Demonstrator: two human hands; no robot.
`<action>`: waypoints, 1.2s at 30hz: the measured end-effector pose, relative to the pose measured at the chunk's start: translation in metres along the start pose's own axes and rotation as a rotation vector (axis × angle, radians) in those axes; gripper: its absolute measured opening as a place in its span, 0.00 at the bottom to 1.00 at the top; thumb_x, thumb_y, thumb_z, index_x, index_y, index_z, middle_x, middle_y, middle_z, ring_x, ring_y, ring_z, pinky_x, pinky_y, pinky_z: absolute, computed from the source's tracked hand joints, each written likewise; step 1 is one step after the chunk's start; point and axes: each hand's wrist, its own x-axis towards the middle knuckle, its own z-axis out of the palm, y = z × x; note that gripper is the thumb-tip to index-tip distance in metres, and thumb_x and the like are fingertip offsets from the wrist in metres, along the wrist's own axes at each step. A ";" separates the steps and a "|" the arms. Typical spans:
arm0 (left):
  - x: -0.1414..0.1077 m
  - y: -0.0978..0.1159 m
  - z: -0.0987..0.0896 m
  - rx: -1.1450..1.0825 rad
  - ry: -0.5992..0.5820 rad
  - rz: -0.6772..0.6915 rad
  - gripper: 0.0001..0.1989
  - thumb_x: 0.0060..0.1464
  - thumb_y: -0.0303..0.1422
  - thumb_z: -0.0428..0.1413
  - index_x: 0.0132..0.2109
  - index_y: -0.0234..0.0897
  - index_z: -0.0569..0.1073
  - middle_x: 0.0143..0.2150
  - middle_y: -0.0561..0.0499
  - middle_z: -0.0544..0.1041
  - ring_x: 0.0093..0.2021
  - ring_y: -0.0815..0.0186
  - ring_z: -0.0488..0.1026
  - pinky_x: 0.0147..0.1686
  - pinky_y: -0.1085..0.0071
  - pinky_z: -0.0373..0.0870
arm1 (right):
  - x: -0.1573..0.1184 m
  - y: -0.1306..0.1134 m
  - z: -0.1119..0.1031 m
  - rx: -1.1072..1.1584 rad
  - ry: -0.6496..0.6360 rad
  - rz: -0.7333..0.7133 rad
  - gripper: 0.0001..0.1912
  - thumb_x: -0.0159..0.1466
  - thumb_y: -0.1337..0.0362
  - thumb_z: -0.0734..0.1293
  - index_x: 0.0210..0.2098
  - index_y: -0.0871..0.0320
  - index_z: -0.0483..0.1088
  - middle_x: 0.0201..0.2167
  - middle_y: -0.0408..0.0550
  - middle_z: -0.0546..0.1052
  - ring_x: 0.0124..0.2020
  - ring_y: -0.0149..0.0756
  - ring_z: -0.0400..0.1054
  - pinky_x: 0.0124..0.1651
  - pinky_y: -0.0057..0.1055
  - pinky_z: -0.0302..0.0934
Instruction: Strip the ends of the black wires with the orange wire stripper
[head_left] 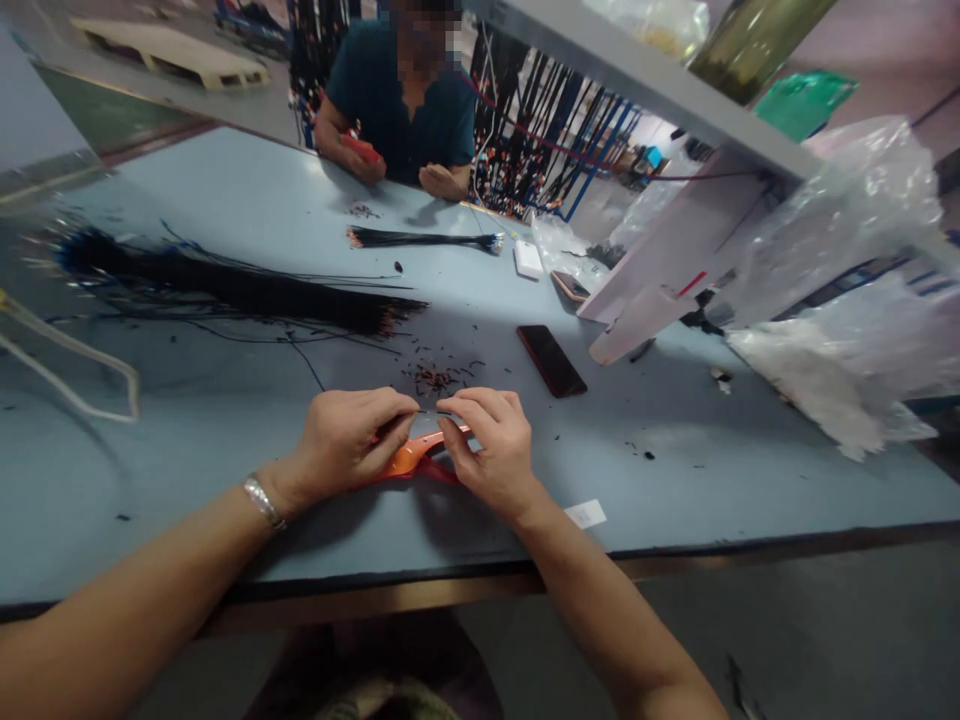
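A thin dark piece, seemingly a wire [429, 411], spans the small gap between my fingertips. My left hand [352, 435] pinches its left end, and my right hand [491, 440] pinches the other. Below and behind my fingers is an orange-handled hand tool [409, 458], partly covered by both hands; its working end is hidden, and I cannot tell whether a palm touches it. Just beyond my fingertips lies a small heap of dark and copper-coloured scraps [436, 378]. A thick bundle of black wires [247, 285] stretches across the table to the left, its near ends copper-coloured.
A black phone [553, 360] and a white label [586, 514] lie on the right. Farther back are a smaller wire bundle [424, 239] and a white box [528, 260]. Opposite, a person [405, 110] holds a red object [362, 148]. Plastic bags [832, 340] and a shelf post crowd the right.
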 end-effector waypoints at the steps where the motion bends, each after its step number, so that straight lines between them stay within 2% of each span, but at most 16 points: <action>1: 0.000 0.000 0.001 0.018 0.002 0.027 0.09 0.59 0.29 0.50 0.35 0.37 0.75 0.24 0.54 0.76 0.21 0.72 0.68 0.25 0.75 0.60 | 0.000 0.000 0.001 -0.006 0.010 -0.015 0.06 0.66 0.67 0.64 0.37 0.56 0.74 0.36 0.50 0.79 0.40 0.39 0.73 0.46 0.38 0.58; 6: -0.001 -0.001 0.002 0.070 0.007 0.096 0.09 0.59 0.28 0.50 0.35 0.38 0.74 0.24 0.55 0.75 0.21 0.71 0.68 0.26 0.74 0.59 | 0.001 0.001 0.003 -0.023 -0.006 -0.010 0.07 0.65 0.67 0.63 0.33 0.55 0.74 0.33 0.48 0.78 0.38 0.38 0.72 0.46 0.38 0.57; 11: 0.000 0.002 0.002 0.044 0.005 0.049 0.10 0.59 0.29 0.49 0.35 0.38 0.75 0.24 0.54 0.77 0.20 0.71 0.68 0.25 0.74 0.60 | 0.001 0.000 0.003 -0.006 -0.025 0.017 0.09 0.65 0.67 0.62 0.30 0.55 0.73 0.31 0.48 0.78 0.36 0.39 0.71 0.45 0.39 0.58; 14: 0.002 -0.001 -0.003 0.030 0.017 -0.024 0.10 0.58 0.31 0.49 0.33 0.38 0.75 0.22 0.54 0.75 0.20 0.70 0.68 0.25 0.74 0.60 | 0.003 0.002 -0.002 0.033 0.039 0.017 0.09 0.64 0.68 0.62 0.28 0.54 0.71 0.29 0.47 0.77 0.34 0.39 0.71 0.44 0.39 0.59; 18: 0.004 -0.008 -0.011 0.002 0.092 -0.262 0.10 0.57 0.34 0.49 0.32 0.39 0.74 0.19 0.56 0.71 0.18 0.71 0.65 0.22 0.74 0.59 | 0.007 0.012 -0.012 0.064 0.118 0.192 0.10 0.64 0.67 0.61 0.28 0.53 0.71 0.29 0.46 0.77 0.36 0.40 0.72 0.45 0.39 0.60; 24: 0.004 -0.007 -0.006 -0.082 0.062 -0.310 0.09 0.56 0.34 0.50 0.32 0.39 0.73 0.21 0.56 0.73 0.20 0.70 0.68 0.23 0.75 0.60 | 0.008 0.027 -0.006 0.012 0.006 0.258 0.13 0.68 0.62 0.61 0.28 0.55 0.72 0.28 0.46 0.77 0.35 0.38 0.71 0.45 0.37 0.58; 27: 0.002 -0.009 -0.004 -0.092 0.043 -0.342 0.08 0.56 0.34 0.50 0.34 0.39 0.73 0.21 0.56 0.73 0.21 0.70 0.69 0.24 0.75 0.60 | 0.007 0.033 -0.004 -0.041 -0.009 0.258 0.09 0.67 0.63 0.62 0.37 0.56 0.74 0.37 0.51 0.78 0.42 0.42 0.71 0.49 0.40 0.58; 30: 0.002 -0.012 -0.005 -0.063 0.051 -0.371 0.08 0.56 0.34 0.50 0.34 0.39 0.73 0.21 0.56 0.73 0.22 0.69 0.69 0.25 0.75 0.60 | 0.008 0.034 -0.006 -0.053 0.016 0.223 0.14 0.64 0.65 0.63 0.50 0.56 0.72 0.50 0.55 0.74 0.51 0.46 0.67 0.53 0.43 0.58; 31: 0.002 -0.013 -0.005 -0.046 0.063 -0.379 0.09 0.56 0.35 0.50 0.33 0.39 0.73 0.21 0.56 0.73 0.22 0.70 0.69 0.25 0.75 0.60 | 0.008 0.032 -0.008 -0.049 0.004 0.200 0.14 0.64 0.66 0.63 0.49 0.56 0.72 0.49 0.55 0.75 0.52 0.46 0.67 0.53 0.43 0.58; 33: 0.003 -0.014 -0.006 -0.017 0.083 -0.398 0.10 0.56 0.36 0.50 0.33 0.38 0.73 0.22 0.55 0.74 0.22 0.70 0.68 0.26 0.74 0.60 | 0.007 0.026 -0.010 -0.002 -0.103 0.120 0.10 0.64 0.66 0.63 0.44 0.55 0.73 0.43 0.52 0.78 0.47 0.44 0.69 0.52 0.42 0.57; 34: 0.004 -0.014 -0.007 -0.007 0.089 -0.410 0.10 0.57 0.36 0.50 0.33 0.38 0.73 0.22 0.55 0.74 0.22 0.70 0.68 0.26 0.74 0.60 | 0.006 0.021 -0.011 0.038 -0.203 0.057 0.08 0.64 0.65 0.64 0.42 0.55 0.74 0.41 0.50 0.79 0.45 0.42 0.70 0.52 0.41 0.57; 36: 0.005 -0.015 -0.008 0.005 0.098 -0.428 0.10 0.57 0.36 0.50 0.33 0.38 0.74 0.23 0.55 0.74 0.23 0.70 0.68 0.26 0.74 0.60 | 0.004 0.012 -0.012 0.105 -0.422 -0.073 0.11 0.63 0.61 0.68 0.45 0.55 0.73 0.43 0.48 0.78 0.46 0.41 0.70 0.52 0.41 0.56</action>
